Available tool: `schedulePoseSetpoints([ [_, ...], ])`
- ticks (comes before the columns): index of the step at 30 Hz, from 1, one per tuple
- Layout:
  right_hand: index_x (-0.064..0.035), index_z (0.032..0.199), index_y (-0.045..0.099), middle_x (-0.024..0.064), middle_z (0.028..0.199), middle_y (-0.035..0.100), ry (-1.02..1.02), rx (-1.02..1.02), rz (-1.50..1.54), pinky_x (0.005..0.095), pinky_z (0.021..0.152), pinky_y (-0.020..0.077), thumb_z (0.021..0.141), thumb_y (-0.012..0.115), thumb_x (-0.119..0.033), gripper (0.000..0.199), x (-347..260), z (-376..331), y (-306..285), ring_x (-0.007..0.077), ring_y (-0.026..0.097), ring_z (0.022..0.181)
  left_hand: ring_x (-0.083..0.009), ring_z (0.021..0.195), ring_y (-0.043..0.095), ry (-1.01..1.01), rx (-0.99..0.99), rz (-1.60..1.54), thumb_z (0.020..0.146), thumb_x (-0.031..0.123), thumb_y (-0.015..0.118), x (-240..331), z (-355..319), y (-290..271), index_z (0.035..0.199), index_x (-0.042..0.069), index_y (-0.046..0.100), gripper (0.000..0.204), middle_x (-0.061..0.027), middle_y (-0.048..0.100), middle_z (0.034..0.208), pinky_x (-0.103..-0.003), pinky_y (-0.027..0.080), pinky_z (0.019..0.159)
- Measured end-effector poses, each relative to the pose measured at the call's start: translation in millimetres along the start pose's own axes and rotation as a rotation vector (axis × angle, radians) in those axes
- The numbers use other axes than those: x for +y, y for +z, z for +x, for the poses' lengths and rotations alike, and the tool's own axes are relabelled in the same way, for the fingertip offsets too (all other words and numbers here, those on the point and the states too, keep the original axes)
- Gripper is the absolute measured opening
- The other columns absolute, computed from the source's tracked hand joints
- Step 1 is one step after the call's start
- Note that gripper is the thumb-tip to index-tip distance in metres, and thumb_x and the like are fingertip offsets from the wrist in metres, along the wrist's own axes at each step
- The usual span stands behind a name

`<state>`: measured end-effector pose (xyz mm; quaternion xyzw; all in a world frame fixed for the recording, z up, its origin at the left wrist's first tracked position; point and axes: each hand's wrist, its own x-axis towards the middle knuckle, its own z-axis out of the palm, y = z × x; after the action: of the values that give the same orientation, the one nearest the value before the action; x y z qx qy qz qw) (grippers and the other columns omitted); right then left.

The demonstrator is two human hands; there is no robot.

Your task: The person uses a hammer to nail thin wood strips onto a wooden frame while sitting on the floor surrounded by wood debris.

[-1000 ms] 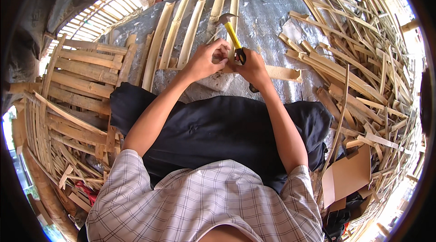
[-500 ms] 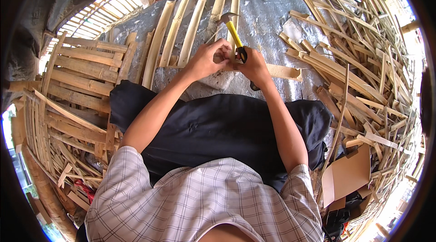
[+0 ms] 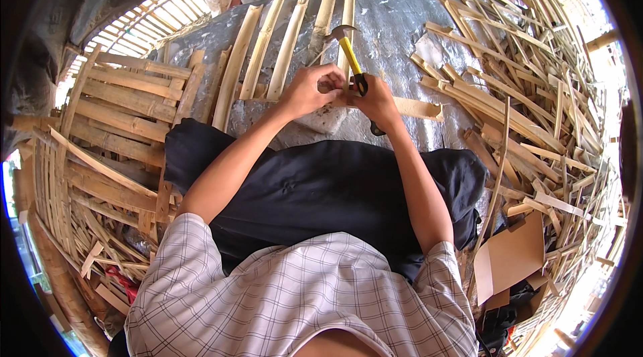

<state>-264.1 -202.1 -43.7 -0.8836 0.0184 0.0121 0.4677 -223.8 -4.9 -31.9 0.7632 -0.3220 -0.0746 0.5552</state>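
Note:
My right hand is closed around a claw hammer with a yellow and black handle, its head tilted up and away from me. Fingers curled in a pinch, my left hand meets the right fingertips. Anything pinched there is too small or hidden to make out. Beneath both hands a crosswise bamboo strip passes over a pale stone block. Several long split bamboo slats lie side by side, stretching away from the crosswise strip. Both hands cover part of where slats and strip meet.
Dark cloth covers my lap. A grey sheet lies beneath the slats. On the left stands a slatted bamboo panel. Loose bamboo strips are heaped along the right, with an opened cardboard box near my right elbow.
The view has shifted slightly, so the slats appear a little lower and further right. Both hands stay together, and the hammer remains in my right hand.

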Motion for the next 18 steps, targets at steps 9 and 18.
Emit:
schedulePoseSetpoints([
  [9, 0.0045, 0.089, 0.065, 0.0230, 0.081, 0.069, -0.007, -0.049, 0.010, 0.0431, 0.071, 0.0523, 0.071, 0.084, -0.014, 0.032, 5.6, 0.7, -1.5, 0.0407, 0.069, 0.077, -0.0134, 0.084, 0.071, 0.005, -0.032, 0.070, 0.081, -0.006, 0.075, 3.5, 0.6, -1.3, 0.095, -0.001, 0.068, 0.016, -0.0067, 0.071, 0.091, -0.028, 0.057, 0.077],
  [18, 0.0032, 0.089, 0.065, 0.0228, 0.081, 0.069, 0.005, -0.020, 0.041, 0.0438, 0.072, 0.0523, 0.071, 0.084, -0.015, 0.032, 2.7, -1.8, -0.9, 0.0404, 0.069, 0.079, -0.0158, 0.086, 0.072, -0.003, -0.057, 0.071, 0.082, -0.002, 0.076, 8.1, 1.2, -3.6, 0.094, -0.001, 0.066, 0.015, -0.0077, 0.072, 0.089, -0.031, 0.057, 0.078],
])
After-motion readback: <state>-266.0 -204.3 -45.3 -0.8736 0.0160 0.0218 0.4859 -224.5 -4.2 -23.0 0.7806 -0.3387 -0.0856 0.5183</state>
